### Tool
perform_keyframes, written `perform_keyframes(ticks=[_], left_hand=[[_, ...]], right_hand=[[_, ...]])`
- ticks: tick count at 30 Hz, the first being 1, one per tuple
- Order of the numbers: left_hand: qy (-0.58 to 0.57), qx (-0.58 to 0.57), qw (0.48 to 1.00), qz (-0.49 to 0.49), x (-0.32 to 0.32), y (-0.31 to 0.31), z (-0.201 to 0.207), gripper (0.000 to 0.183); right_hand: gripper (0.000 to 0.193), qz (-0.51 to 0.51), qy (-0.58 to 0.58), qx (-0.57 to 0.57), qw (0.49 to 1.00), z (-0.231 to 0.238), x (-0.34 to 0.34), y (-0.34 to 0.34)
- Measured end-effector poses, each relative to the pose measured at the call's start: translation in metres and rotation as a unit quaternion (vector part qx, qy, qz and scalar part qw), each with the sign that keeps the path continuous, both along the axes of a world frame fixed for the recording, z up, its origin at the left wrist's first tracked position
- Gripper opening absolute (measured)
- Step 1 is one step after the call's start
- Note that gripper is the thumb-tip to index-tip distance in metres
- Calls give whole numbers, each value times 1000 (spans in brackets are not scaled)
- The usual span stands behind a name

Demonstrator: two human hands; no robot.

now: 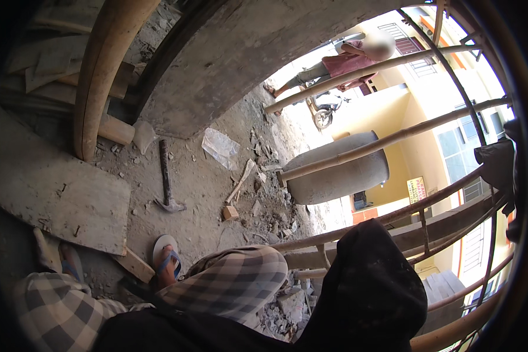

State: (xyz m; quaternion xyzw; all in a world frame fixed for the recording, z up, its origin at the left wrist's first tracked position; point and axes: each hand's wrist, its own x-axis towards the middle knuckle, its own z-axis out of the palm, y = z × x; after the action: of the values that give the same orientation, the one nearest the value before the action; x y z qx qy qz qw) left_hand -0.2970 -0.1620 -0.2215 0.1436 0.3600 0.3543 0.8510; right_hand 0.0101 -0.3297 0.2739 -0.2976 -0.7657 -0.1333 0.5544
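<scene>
Neither of my hands shows. A bent black sleeve rises at the lower right, and the hand belonging to it is hidden. On the dusty ground in front of my feet lies a claw hammer with a dark handle, its metal head toward me. To its left rests a flat wooden board with a curved edge and a few bent nails standing in it. My checkered trousers and a foot in a flip-flop are close to the board and the hammer.
A bamboo pole stands at the left before stacked planks. A concrete slab crosses the top. Clear plastic, a small wood block and rubble lie around. Bamboo rails line the right, beyond them a grey barrel-shaped container and a person.
</scene>
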Motion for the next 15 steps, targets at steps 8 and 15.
perform_keyframes(ticks=[8, 15], left_hand=[[14, 0, 999, -33, 2, 7, -2, 48], [15, -5, 998, -65, 13, 23, 21, 48]], right_hand=[[58, 1, 35, -26, 999, -16, 11, 0], [60, -39, 41, -575, 816, -182, 52, 51]])
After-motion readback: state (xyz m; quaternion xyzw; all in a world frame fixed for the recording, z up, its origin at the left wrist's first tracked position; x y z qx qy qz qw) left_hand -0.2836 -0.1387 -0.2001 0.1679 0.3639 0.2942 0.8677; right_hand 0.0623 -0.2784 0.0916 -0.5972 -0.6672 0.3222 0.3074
